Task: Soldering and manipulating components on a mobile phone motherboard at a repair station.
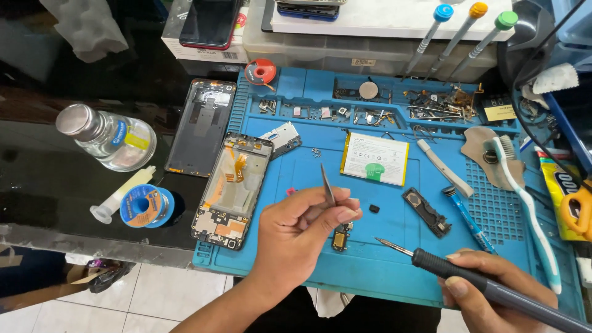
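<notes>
A dark desk (37, 179) stands over a white tiled floor, and on it lies a blue work mat (370, 259) with small trays along its far edge, full of tiny metal parts. The left hand (296, 234) is closed around a pair of tweezers (327, 185), whose tips point up and away from the person. Just under this hand, on the mat, lies a small circuit board (340, 237), partly hidden by the fingers. The right hand (487, 287) grips a dark soldering iron (468, 274); its thin tip points left toward the board but stays apart from it. To the left, an opened phone frame (233, 188) with orange flex cables rests at the mat's edge, and a dark back cover (201, 126) lies beside it on the desk. A white battery (375, 158) is in the middle of the mat. A toothbrush (524, 203) lies at the right, and a glass bottle (108, 135) and a blue spool (147, 206) stand at the left.
</notes>
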